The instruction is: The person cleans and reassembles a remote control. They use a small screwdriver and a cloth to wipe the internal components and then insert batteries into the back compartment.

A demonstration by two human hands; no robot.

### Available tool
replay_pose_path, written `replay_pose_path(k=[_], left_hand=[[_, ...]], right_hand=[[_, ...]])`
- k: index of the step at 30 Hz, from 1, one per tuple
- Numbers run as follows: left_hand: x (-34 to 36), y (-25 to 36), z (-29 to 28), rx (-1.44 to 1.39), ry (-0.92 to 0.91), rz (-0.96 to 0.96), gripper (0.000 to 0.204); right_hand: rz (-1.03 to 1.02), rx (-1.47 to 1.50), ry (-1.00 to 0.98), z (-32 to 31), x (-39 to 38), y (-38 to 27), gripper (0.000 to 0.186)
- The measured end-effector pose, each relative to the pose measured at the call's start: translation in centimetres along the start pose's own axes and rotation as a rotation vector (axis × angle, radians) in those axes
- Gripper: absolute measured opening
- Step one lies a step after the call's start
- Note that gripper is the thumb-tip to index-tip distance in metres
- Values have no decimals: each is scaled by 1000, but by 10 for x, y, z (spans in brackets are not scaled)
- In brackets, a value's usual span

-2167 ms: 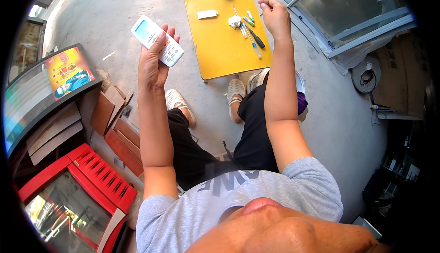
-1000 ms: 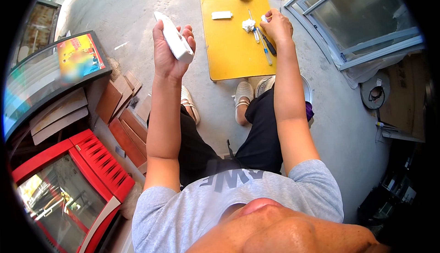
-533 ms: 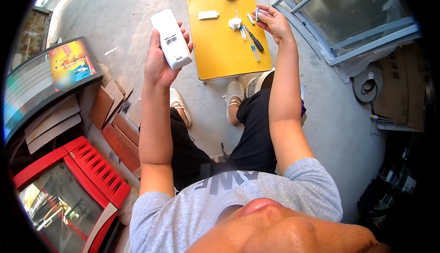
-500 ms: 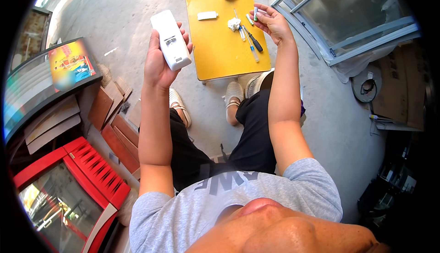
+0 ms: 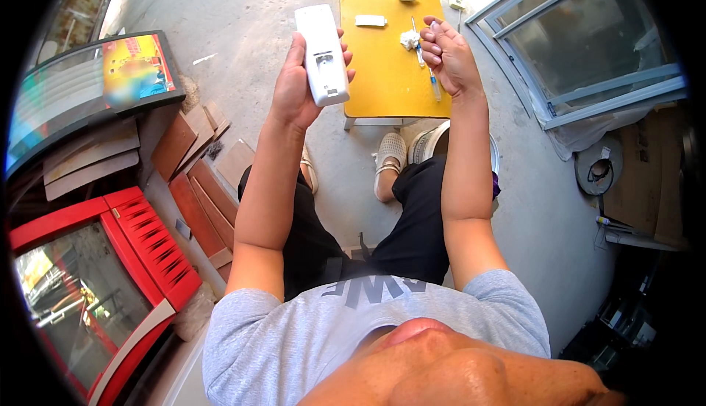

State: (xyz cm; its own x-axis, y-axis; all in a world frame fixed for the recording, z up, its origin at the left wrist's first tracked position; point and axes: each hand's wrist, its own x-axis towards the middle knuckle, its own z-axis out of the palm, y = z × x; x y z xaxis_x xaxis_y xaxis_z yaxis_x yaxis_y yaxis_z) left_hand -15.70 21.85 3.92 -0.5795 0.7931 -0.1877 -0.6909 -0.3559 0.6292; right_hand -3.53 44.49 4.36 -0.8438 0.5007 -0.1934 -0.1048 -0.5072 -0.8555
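Remote control [image 5: 321, 41], long and white plastic, sits clamped in the wrapped fingers of the left hand [image 5: 293, 86], its hollow compartment [image 5: 324, 62] best steadied facing the person, while the right hand's [image 5: 452, 57] curled fingers bunch together, around what I can't tell.

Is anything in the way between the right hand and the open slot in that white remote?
Nothing visible is: only air separates the right hand from the slot, which is uncovered; the left hand holds the white remote by its sides.
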Motion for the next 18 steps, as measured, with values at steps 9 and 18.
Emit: replay_pose_path(k=[9,18], left_hand=[[-5,4,7,22,-88,56,64],[-5,4,5,-27,-94,102,64]], right_hand=[[-215,171,69,38,-9,5,19],[-130,132,-52,64,-17,18,33]])
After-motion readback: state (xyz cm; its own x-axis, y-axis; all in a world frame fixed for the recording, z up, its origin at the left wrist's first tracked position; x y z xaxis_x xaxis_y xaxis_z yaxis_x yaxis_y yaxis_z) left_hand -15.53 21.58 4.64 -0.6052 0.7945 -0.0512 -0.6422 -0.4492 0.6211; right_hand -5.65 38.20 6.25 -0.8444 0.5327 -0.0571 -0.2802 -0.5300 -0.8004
